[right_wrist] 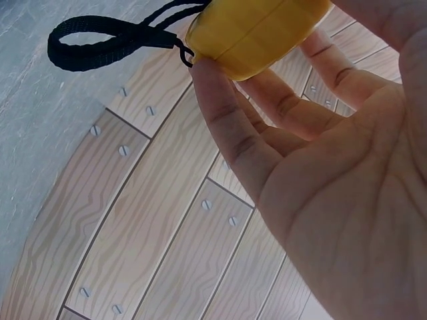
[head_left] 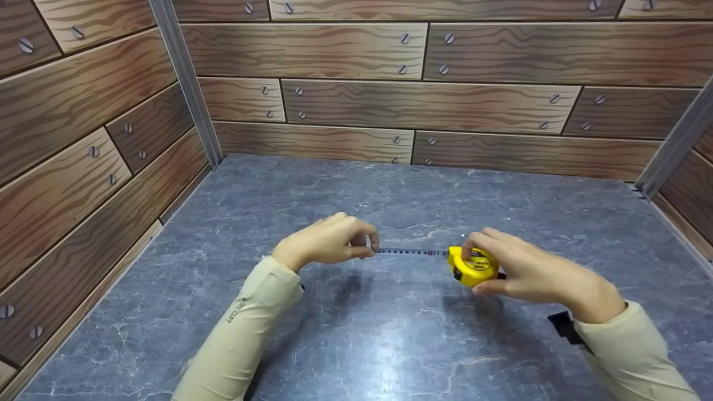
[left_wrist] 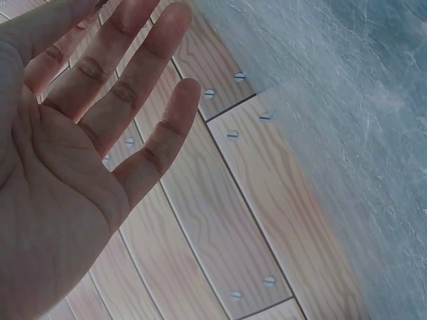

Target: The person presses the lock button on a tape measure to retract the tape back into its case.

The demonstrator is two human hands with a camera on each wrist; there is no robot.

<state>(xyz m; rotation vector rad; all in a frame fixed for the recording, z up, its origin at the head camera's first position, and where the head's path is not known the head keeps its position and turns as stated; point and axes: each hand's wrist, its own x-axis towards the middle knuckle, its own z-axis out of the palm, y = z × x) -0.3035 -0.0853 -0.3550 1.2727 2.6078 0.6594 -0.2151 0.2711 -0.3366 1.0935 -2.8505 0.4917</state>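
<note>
Above the table, a yellow tape measure [head_left: 474, 267] is gripped between the thumb and fingers of my right hand [head_left: 529, 273]. Its narrow blade [head_left: 409, 252] runs out to the left, roughly level, with dark numbers along it. The thumb and index finger of my left hand [head_left: 328, 239] pinch the blade's free end. In the left wrist view the other fingers [left_wrist: 157, 150] spread loosely, and the pinch lies at the top edge. The right wrist view shows the case's yellow side [right_wrist: 257, 33] at the fingertips, with a black wrist strap [right_wrist: 93, 43] hanging from it.
A grey-blue marbled tabletop [head_left: 390, 334] lies beneath both hands, with their shadows on it. Wood-patterned panels [head_left: 334, 103] wall the back and sides. Metal posts [head_left: 189, 83] stand at the back corners.
</note>
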